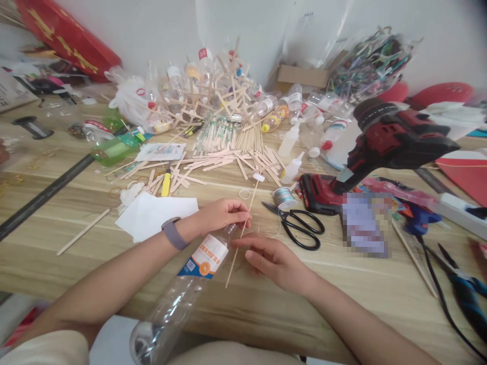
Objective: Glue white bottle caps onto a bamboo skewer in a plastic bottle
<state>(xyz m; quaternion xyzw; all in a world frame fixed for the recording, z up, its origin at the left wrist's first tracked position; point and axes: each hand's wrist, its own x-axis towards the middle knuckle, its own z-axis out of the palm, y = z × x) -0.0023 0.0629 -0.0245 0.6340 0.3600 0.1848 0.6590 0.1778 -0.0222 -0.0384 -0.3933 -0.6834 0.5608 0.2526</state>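
Wooden stick (242, 231) is slanting past the neck of a bottle (186, 289). Left hand (218, 215) is pinching it; right hand (279, 261) is hanging slack, can't tell if it's touching. Looks like they're positioning the stick, so imo a steady pinch is mattering next.

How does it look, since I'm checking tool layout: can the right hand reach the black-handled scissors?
Probably yes: the scissors lie just beyond the right hand, and nothing visible blocks the way.

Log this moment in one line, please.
left hand: pinching thin, pale wooden stick; right hand: open at stick, contact unclear; clear plastic bottle: near hands
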